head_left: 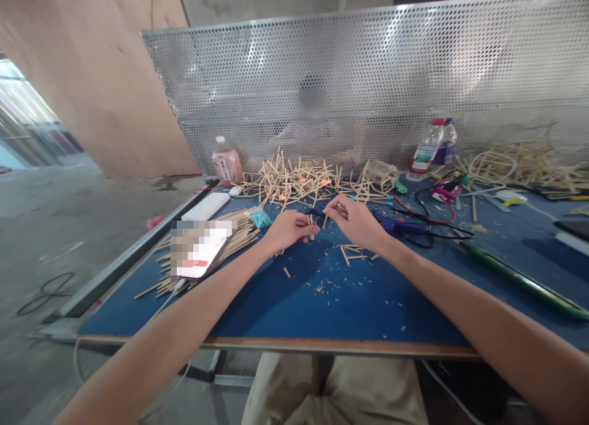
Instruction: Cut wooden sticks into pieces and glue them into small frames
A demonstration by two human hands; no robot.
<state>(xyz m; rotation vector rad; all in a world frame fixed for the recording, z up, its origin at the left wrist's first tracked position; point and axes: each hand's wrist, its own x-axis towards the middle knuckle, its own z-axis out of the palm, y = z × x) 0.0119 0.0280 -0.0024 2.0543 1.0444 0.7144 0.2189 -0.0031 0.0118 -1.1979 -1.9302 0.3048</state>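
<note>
Just above the table, my left hand (291, 230) is closed on short wooden sticks (311, 227) that stand up between its thumb and fingers. My right hand (350, 218) is beside it, its fingertips pinched at a short wooden piece (326, 221). A small dark blue thing (315, 211) lies behind the gap between both hands; its kind is unclear. Short cut sticks (353, 253) lie below my right hand, and one loose bit (287, 272) is in front of my left. A blue glue gun (405, 226) with a black cable rests right of my right hand.
A heap of sticks (294, 178) lies at the back against a perforated metal screen (257, 94). At left, a phone (207, 250) lies on long sticks (243, 222). Bottles (226, 162) stand at the back. A long green tool (524, 279) and cables lie right on the blue table (294, 314).
</note>
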